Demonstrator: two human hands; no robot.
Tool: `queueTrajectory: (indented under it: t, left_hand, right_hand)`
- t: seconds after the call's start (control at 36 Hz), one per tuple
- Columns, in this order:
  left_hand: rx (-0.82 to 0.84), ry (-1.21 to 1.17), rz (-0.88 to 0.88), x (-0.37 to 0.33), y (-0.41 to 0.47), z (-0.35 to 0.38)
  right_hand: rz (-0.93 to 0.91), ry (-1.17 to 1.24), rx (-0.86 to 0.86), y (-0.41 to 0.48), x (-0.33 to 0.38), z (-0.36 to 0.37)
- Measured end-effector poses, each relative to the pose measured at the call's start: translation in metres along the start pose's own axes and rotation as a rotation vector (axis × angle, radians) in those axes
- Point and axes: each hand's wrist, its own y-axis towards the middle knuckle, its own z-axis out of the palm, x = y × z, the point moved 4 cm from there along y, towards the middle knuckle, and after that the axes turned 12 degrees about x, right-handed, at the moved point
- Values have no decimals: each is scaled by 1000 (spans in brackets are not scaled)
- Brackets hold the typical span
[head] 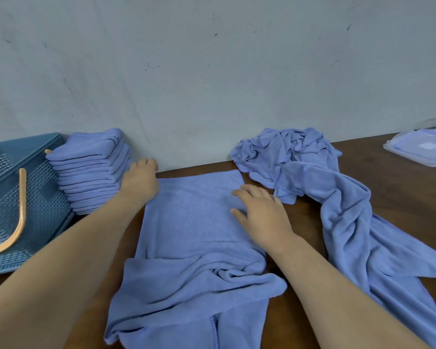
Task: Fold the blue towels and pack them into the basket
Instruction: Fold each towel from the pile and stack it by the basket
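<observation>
A blue towel [191, 222] lies spread on the brown table in front of me, flat at its far half and rumpled near me. My left hand [140, 178] rests at the towel's far left corner, fingers reaching toward the wall. My right hand [261, 210] lies flat on the towel's right side with fingers straight. A stack of several folded blue towels [91, 170] stands at the left against the wall. The blue plastic basket [8, 197] with an orange handle lies tipped at the far left.
A heap of unfolded blue towels [295, 152] sits at the back right, and one long towel [358, 222] trails from it toward the table's front. A clear lidded container [418, 149] is at the far right. A grey wall [212, 71] bounds the table's back.
</observation>
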Motion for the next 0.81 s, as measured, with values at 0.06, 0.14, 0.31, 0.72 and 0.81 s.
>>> queueTrajectory:
  t: [0.06, 0.14, 0.31, 0.72, 0.81]
  left_hand:
    - [16, -27, 76, -13, -14, 9]
    - [297, -97, 153, -18, -38, 39]
    - [489, -84, 74, -6, -53, 67]
    - [110, -344, 138, -3, -52, 42]
    - [61, -517, 220, 0, -103, 27]
  right_hand:
    - [11, -44, -95, -3, 6, -13]
    - [49, -23, -75, -14, 11, -18]
    - [102, -103, 119, -19, 12, 1]
    - [6, 34, -16, 1, -9, 5]
    - [-63, 67, -77, -3, -3, -4]
